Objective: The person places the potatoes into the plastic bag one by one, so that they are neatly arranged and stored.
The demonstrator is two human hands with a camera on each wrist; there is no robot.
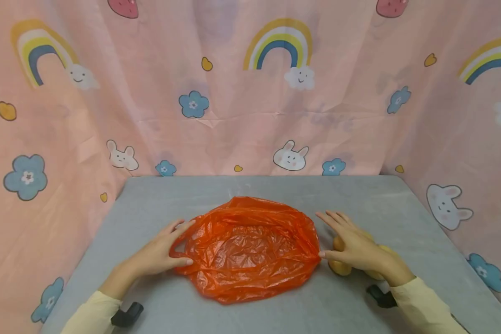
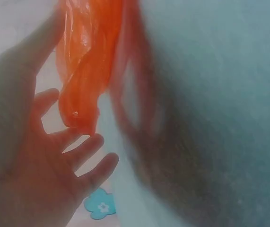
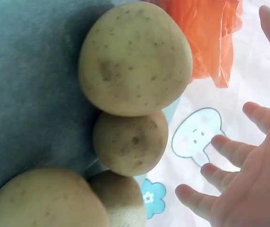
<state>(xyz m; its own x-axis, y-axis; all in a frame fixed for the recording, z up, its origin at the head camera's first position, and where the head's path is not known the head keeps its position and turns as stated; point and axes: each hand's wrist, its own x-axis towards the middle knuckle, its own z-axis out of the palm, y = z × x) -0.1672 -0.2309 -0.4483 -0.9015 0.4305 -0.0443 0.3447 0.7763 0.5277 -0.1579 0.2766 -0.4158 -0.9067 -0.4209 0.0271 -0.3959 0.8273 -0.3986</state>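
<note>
A crinkled orange plastic bag point(image 1: 250, 250) lies spread on the table with its mouth gaping upward. Beside its left end my left hand point(image 1: 163, 250) has its fingers extended, with the thumb over the handle loop; in the left wrist view the fingers spread around the bag's twisted end point(image 2: 80, 109). At the other end my right hand point(image 1: 355, 243) holds its fingers out straight, thumb at the bag's edge. Several potatoes point(image 3: 135, 59) sit under and beside the right hand, partly hidden by it in the head view. Neither hand grips anything.
The grey table point(image 1: 192, 190) carries the bag and potatoes. A pink curtain point(image 1: 234, 139) printed with rainbows, rabbits and flowers stands behind it and along both sides. Each wrist wears a dark device, such as the one point(image 1: 127, 314) on the left.
</note>
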